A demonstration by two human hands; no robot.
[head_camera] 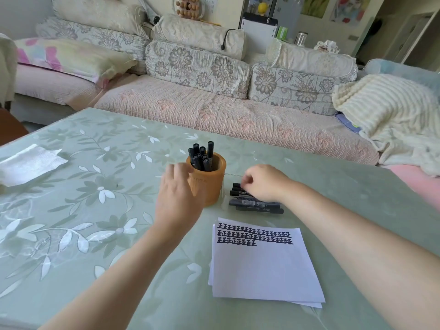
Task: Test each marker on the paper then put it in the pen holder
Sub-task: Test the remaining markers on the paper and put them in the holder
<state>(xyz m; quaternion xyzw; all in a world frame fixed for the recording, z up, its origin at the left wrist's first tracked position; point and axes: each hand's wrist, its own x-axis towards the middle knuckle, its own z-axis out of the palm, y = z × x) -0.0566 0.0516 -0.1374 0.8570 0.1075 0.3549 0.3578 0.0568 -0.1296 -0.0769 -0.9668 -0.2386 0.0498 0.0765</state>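
Note:
An orange-brown pen holder (209, 186) stands mid-table with several black markers (202, 156) upright in it. My left hand (177, 196) hovers at the holder's left side, fingers spread and relaxed, holding nothing and slightly blurred. To the right of the holder lies a pile of black markers (252, 206). My right hand (264, 182) is on top of this pile, its curled fingertips pinching the uppermost marker near its left end. In front of the pile is a stack of white paper (262, 270) with three rows of black test characters at its top.
The table (83, 210) has a pale green floral cover. A white tissue (28, 163) lies at its far left. Behind the table runs a sofa (214, 110) with floral cushions, and a cream blanket (392, 115) sits at the right.

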